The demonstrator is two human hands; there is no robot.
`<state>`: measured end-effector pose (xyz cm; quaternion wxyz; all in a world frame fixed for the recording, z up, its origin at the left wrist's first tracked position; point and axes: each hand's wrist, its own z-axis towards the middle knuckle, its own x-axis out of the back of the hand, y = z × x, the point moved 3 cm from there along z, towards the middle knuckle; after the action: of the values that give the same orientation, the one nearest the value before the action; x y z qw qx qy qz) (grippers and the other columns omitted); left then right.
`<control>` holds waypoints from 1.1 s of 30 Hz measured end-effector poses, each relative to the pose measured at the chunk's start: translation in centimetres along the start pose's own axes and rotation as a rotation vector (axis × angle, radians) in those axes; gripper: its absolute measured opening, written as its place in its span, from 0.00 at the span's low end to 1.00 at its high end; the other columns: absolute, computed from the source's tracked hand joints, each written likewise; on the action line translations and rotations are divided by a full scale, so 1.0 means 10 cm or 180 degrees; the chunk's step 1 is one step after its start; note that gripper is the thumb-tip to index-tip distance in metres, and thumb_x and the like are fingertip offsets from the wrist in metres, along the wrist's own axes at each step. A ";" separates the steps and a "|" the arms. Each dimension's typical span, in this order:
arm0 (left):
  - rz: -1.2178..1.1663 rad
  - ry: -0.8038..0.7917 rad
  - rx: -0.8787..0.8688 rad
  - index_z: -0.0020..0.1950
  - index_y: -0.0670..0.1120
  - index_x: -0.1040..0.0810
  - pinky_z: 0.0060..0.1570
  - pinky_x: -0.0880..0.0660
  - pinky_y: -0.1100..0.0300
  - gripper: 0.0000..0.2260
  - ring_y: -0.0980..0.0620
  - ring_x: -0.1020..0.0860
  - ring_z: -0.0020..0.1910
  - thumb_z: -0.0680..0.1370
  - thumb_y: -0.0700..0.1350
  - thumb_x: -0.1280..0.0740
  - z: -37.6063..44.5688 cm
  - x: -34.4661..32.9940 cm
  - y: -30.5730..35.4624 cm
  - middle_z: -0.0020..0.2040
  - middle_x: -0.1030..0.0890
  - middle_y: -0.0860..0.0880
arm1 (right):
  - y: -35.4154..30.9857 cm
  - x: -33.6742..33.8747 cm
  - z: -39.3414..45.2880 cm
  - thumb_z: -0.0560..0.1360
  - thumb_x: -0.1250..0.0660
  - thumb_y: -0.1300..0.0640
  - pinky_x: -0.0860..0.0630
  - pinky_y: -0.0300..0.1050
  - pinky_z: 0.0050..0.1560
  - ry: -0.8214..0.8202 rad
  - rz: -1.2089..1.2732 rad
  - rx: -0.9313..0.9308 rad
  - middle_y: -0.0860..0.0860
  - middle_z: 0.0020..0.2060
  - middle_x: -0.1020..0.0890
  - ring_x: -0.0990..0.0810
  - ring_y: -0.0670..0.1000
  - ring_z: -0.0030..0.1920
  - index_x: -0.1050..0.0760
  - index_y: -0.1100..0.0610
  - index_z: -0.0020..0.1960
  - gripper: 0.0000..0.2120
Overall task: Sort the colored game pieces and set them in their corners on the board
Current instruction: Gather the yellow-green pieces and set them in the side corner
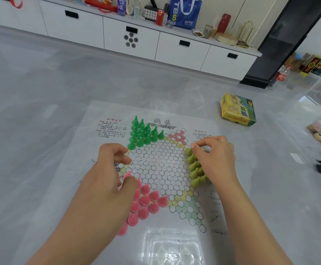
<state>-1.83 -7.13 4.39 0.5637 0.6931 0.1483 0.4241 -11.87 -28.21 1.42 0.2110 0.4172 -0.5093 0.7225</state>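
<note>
Right hand (216, 159): grip pinches a piece at the olive pieces (195, 169), largely hidden beneath it. Left hand (109, 169): fingers curled, contents indiscernible, covering part of the pink pieces (148, 202). Green pieces (143, 133) occupy the far corner of the board (161, 169).

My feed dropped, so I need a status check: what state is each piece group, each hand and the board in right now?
Green pieces: upright, grouped in the far-left corner.
Olive pieces: upright in the right corner, partly hidden.
Pink pieces: upright in the near-left corner.
Right hand: fingers curled at the olive group's far end.
Left hand: curled, contents unclear.
Board: flat, centre cells bare.
Box: on floor, closed.
</note>
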 end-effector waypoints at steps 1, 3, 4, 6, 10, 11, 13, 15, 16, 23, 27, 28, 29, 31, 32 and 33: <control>0.0005 0.0013 -0.0003 0.52 0.58 0.38 0.36 0.34 0.66 0.16 0.56 0.28 0.34 0.73 0.38 0.40 0.00 0.00 0.00 0.48 0.27 0.62 | 0.00 0.00 0.00 0.74 0.34 0.51 0.35 0.50 0.58 -0.0002 -0.0024 0.0015 0.49 0.54 0.26 0.32 0.52 0.59 0.21 0.49 0.42 0.04; 0.0024 0.0042 0.0005 0.54 0.58 0.38 0.36 0.34 0.66 0.17 0.56 0.28 0.34 0.73 0.38 0.40 0.00 -0.01 0.00 0.48 0.27 0.62 | 0.00 0.00 0.01 0.74 0.35 0.51 0.37 0.48 0.56 -0.0014 -0.0132 0.0075 0.49 0.54 0.26 0.32 0.52 0.59 0.21 0.49 0.44 0.05; 0.0033 0.0054 0.0009 0.54 0.58 0.38 0.36 0.34 0.65 0.17 0.56 0.28 0.34 0.73 0.38 0.40 0.00 -0.01 0.00 0.48 0.27 0.62 | 0.00 0.00 0.01 0.75 0.35 0.51 0.38 0.47 0.56 -0.0025 -0.0182 0.0103 0.49 0.54 0.26 0.32 0.52 0.59 0.21 0.49 0.45 0.06; 0.0047 0.0064 0.0009 0.54 0.58 0.39 0.35 0.34 0.65 0.17 0.56 0.28 0.33 0.73 0.38 0.41 0.00 -0.01 0.00 0.49 0.27 0.63 | 0.01 0.00 0.01 0.76 0.37 0.50 0.38 0.47 0.56 -0.0010 -0.0219 0.0153 0.49 0.53 0.26 0.32 0.52 0.59 0.20 0.50 0.47 0.08; 0.0057 0.0069 -0.0003 0.52 0.59 0.38 0.35 0.34 0.65 0.17 0.57 0.28 0.33 0.73 0.38 0.40 0.01 -0.01 0.00 0.48 0.27 0.64 | 0.06 0.12 0.07 0.77 0.40 0.52 0.32 0.50 0.57 0.0415 0.0301 0.0214 0.50 0.49 0.26 0.28 0.53 0.54 0.22 0.54 0.49 0.10; 0.0066 0.0060 -0.0016 0.49 0.61 0.38 0.35 0.34 0.65 0.17 0.57 0.28 0.33 0.73 0.38 0.40 0.01 0.00 0.00 0.48 0.27 0.64 | 0.09 0.19 0.10 0.77 0.40 0.53 0.30 0.48 0.55 0.0529 0.0533 0.0117 0.51 0.49 0.25 0.27 0.52 0.51 0.22 0.54 0.49 0.09; 0.0052 0.0043 -0.0060 0.47 0.61 0.38 0.35 0.34 0.65 0.17 0.57 0.28 0.33 0.73 0.38 0.40 0.02 0.02 0.00 0.48 0.27 0.64 | 0.16 0.31 0.18 0.76 0.38 0.58 0.31 0.42 0.49 0.0491 0.0854 -0.0105 0.52 0.48 0.21 0.25 0.49 0.46 0.22 0.54 0.49 0.07; 0.0056 0.0035 -0.0100 0.47 0.61 0.35 0.34 0.34 0.64 0.15 0.57 0.28 0.34 0.74 0.39 0.40 0.03 0.06 -0.01 0.45 0.26 0.61 | 0.19 0.36 0.30 0.75 0.36 0.59 0.32 0.40 0.47 -0.0081 0.0524 -0.0009 0.50 0.43 0.20 0.25 0.48 0.45 0.21 0.53 0.47 0.05; 0.0076 0.0039 -0.0103 0.47 0.61 0.34 0.33 0.35 0.64 0.14 0.57 0.28 0.33 0.74 0.40 0.39 0.03 0.07 -0.03 0.42 0.26 0.58 | 0.18 0.35 0.35 0.75 0.35 0.59 0.32 0.39 0.46 -0.0516 0.0220 0.0172 0.48 0.41 0.21 0.24 0.48 0.44 0.22 0.53 0.47 0.04; 0.0128 0.0053 -0.0163 0.44 0.60 0.31 0.38 0.34 0.69 0.14 0.71 0.29 0.43 0.74 0.39 0.39 0.08 0.09 -0.03 0.44 0.26 0.60 | 0.01 0.22 0.57 0.72 0.31 0.57 0.28 0.35 0.46 -0.2051 -0.0951 0.1202 0.44 0.40 0.22 0.23 0.45 0.44 0.22 0.49 0.47 0.05; 0.0144 0.0013 -0.0144 0.43 0.60 0.31 0.40 0.34 0.72 0.14 0.70 0.29 0.45 0.75 0.39 0.40 0.09 0.08 -0.04 0.46 0.26 0.60 | -0.01 0.17 0.57 0.72 0.32 0.60 0.26 0.37 0.47 -0.2116 -0.1146 0.1282 0.47 0.40 0.19 0.21 0.47 0.45 0.24 0.50 0.44 0.05; 0.0161 0.0050 -0.0188 0.44 0.60 0.31 0.41 0.34 0.73 0.13 0.70 0.29 0.46 0.76 0.40 0.40 0.09 0.09 -0.05 0.46 0.26 0.61 | -0.04 0.20 0.56 0.72 0.32 0.60 0.26 0.36 0.46 -0.2054 -0.1173 0.1296 0.47 0.41 0.19 0.20 0.48 0.45 0.23 0.51 0.43 0.05; 0.0159 0.0056 -0.0215 0.44 0.60 0.31 0.41 0.34 0.74 0.11 0.71 0.29 0.47 0.76 0.42 0.40 0.08 0.09 -0.05 0.46 0.27 0.61 | -0.08 0.25 0.55 0.73 0.32 0.60 0.27 0.35 0.44 -0.1884 -0.1175 0.1310 0.47 0.41 0.19 0.20 0.48 0.46 0.23 0.51 0.43 0.04; 0.0225 0.0058 -0.0301 0.44 0.62 0.32 0.42 0.35 0.77 0.06 0.77 0.33 0.48 0.74 0.49 0.43 0.08 0.11 -0.05 0.46 0.28 0.64 | -0.24 0.38 0.45 0.73 0.33 0.60 0.29 0.32 0.42 -0.1374 -0.0964 0.1379 0.46 0.40 0.21 0.21 0.47 0.45 0.23 0.52 0.44 0.03; 0.0330 0.0060 -0.0369 0.44 0.63 0.33 0.43 0.35 0.78 0.05 0.79 0.35 0.48 0.72 0.51 0.45 0.08 0.11 -0.06 0.47 0.30 0.67 | -0.36 0.41 0.35 0.73 0.33 0.59 0.28 0.32 0.44 -0.1235 -0.0765 0.1490 0.44 0.40 0.21 0.22 0.45 0.44 0.22 0.52 0.45 0.03; 0.0472 -0.0020 -0.0376 0.44 0.64 0.34 0.45 0.36 0.79 0.05 0.80 0.36 0.48 0.72 0.53 0.46 0.08 0.11 -0.07 0.47 0.32 0.70 | -0.49 0.39 0.22 0.74 0.33 0.58 0.28 0.32 0.45 -0.1279 -0.0601 0.1604 0.43 0.41 0.22 0.22 0.42 0.43 0.23 0.52 0.46 0.03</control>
<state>-0.38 -6.66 4.22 0.5710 0.6691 0.0696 0.4705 -9.70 -28.75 7.66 0.0626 0.6357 -0.3051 0.7063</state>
